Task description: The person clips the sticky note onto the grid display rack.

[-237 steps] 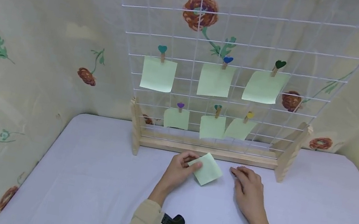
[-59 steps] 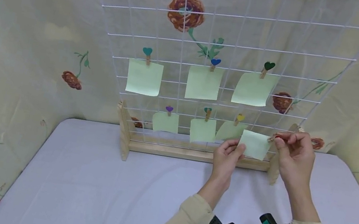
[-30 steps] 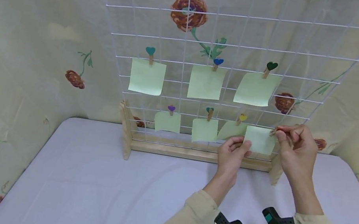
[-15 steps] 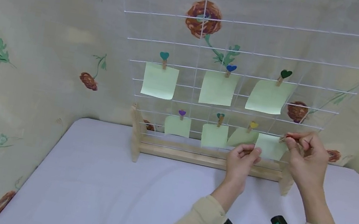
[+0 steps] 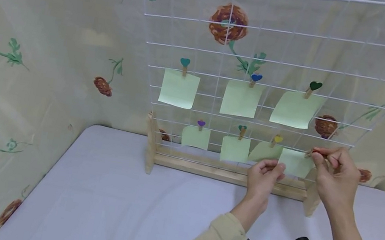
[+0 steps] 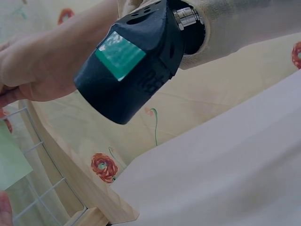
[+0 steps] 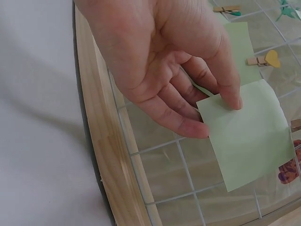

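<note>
My left hand [image 5: 261,179] pinches the lower left corner of a pale green sticky note [image 5: 295,163] between thumb and fingers. The note stands against the lower right of a white wire grid [image 5: 216,97], beside a hanging note [image 5: 265,151] with a yellow heart clothespin [image 5: 277,140]. My right hand [image 5: 339,176] pinches a small wooden clothespin [image 5: 309,154] with a reddish top at the note's upper right corner. The right wrist view shows the left thumb on the front of the held note [image 7: 249,132]. In the left wrist view, the right hand [image 6: 42,66] is partly cut off.
Several pale green notes [image 5: 179,89] hang in two rows from heart-topped clothespins. A wooden base [image 5: 207,169] with upright ends [image 5: 151,142] supports the grid on a white-covered table [image 5: 103,207]. Flower-patterned cloth [image 5: 73,52] stands behind and beside it.
Earlier the left hand held the note low over the table, the right hand near the tabletop. Both rose to the grid's lower right; over the last second they barely shift while the head view turns.
</note>
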`<state>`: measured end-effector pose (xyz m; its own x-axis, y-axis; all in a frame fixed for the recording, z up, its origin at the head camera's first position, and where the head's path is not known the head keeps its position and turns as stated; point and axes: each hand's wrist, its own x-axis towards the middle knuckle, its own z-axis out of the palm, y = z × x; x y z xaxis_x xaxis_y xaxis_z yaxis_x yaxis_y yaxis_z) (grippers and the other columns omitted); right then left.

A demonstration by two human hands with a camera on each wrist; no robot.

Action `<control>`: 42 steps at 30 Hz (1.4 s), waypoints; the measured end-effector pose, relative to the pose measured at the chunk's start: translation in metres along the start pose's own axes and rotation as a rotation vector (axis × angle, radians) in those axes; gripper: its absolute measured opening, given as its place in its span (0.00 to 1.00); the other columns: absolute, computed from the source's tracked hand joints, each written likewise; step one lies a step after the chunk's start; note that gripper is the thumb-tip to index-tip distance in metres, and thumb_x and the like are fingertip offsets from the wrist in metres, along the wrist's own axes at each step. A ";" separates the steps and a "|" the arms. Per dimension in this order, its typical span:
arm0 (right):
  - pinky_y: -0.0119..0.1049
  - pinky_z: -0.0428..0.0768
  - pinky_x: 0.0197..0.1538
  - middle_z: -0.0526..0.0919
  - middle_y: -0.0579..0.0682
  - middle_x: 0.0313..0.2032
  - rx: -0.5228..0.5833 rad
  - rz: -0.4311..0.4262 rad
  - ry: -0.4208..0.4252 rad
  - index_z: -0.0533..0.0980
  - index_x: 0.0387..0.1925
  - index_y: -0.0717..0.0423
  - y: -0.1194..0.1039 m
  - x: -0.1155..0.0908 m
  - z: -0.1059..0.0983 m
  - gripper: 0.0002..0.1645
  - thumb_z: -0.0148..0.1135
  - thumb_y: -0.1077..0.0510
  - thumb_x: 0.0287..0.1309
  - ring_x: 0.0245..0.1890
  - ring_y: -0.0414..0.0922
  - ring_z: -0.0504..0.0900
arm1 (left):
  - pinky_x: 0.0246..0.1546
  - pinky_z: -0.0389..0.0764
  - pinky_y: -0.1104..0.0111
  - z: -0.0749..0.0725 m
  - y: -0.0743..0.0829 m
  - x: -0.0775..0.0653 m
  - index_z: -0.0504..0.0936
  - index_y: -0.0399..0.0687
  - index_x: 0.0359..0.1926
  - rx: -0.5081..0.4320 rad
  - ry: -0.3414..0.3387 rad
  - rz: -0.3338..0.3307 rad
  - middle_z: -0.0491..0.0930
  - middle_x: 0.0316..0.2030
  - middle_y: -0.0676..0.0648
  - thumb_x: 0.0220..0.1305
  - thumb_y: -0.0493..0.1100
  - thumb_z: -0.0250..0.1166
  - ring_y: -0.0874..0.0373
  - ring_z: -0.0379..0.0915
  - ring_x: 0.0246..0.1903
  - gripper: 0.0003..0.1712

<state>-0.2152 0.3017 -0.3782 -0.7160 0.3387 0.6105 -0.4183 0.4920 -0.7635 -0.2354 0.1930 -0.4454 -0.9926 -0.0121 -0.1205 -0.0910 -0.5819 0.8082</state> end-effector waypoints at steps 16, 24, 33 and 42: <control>0.17 0.65 0.26 0.78 0.25 0.31 -0.096 -0.028 0.011 0.55 0.18 0.71 0.002 0.000 -0.003 0.24 0.64 0.72 0.51 0.34 0.24 0.79 | 0.36 0.84 0.67 0.000 -0.003 -0.001 0.82 0.41 0.34 0.016 -0.002 0.007 0.81 0.27 0.49 0.54 0.35 0.69 0.61 0.77 0.26 0.06; 0.24 0.56 0.21 0.76 0.28 0.30 -0.113 -0.090 -0.015 0.54 0.15 0.68 0.003 0.002 -0.002 0.26 0.64 0.72 0.51 0.36 0.23 0.78 | 0.36 0.83 0.68 -0.001 -0.002 -0.001 0.82 0.41 0.35 0.023 -0.018 0.020 0.80 0.27 0.50 0.55 0.36 0.68 0.61 0.77 0.26 0.06; 0.22 0.59 0.24 0.76 0.31 0.29 -0.119 -0.169 -0.033 0.53 0.09 0.64 -0.002 0.011 0.004 0.30 0.64 0.73 0.50 0.36 0.25 0.77 | 0.35 0.83 0.70 0.000 0.005 0.002 0.82 0.41 0.35 0.013 -0.024 0.027 0.80 0.27 0.51 0.56 0.36 0.68 0.62 0.76 0.26 0.06; 0.21 0.61 0.25 0.78 0.47 0.28 -0.150 -0.139 -0.044 0.53 0.07 0.64 -0.002 0.010 0.003 0.31 0.63 0.70 0.53 0.36 0.25 0.77 | 0.35 0.83 0.70 0.001 0.002 0.003 0.82 0.40 0.34 0.005 -0.018 0.021 0.79 0.27 0.50 0.55 0.36 0.68 0.62 0.76 0.26 0.05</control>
<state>-0.2235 0.3019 -0.3712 -0.6826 0.2254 0.6951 -0.4292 0.6462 -0.6310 -0.2384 0.1927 -0.4431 -0.9956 -0.0098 -0.0936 -0.0708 -0.5775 0.8133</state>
